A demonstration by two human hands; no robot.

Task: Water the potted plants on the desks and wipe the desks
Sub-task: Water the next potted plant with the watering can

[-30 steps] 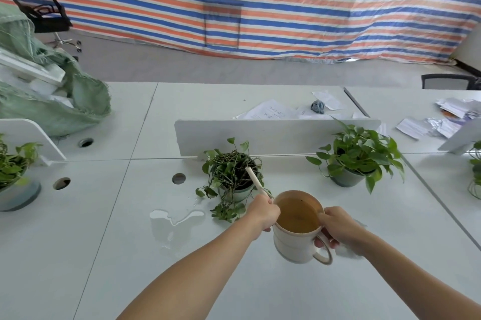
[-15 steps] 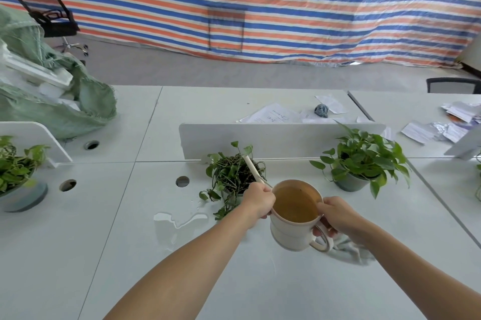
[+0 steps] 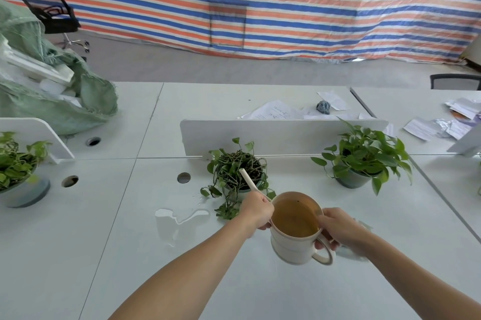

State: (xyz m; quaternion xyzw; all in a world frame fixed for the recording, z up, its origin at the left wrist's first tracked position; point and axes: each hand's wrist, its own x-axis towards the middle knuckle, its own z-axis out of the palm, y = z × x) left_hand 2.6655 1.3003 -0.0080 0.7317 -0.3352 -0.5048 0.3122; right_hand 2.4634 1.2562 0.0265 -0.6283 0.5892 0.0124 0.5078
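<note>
White surface (image 3: 78, 254) carries the plant (image 3: 239, 171) near its far edge, just beyond my mug (image 3: 294, 249). Right grip (image 3: 335, 228) holds the mug's rim and handle; left grip (image 3: 257, 213), nearer the plant, pinches a stick (image 3: 248, 180) slanting toward it.

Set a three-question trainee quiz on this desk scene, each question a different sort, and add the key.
1. True or false: the mug is empty.
2. Where is the puddle relative to the straggly plant? A) on the desk, to its left; B) inside the mug; C) on its leaves.
3. Fill in: the right hand holds the mug by its ____, while the left hand grips a pale rod.

Key: 1 false, it holds brownish liquid; 2 A; 3 handle.
</note>
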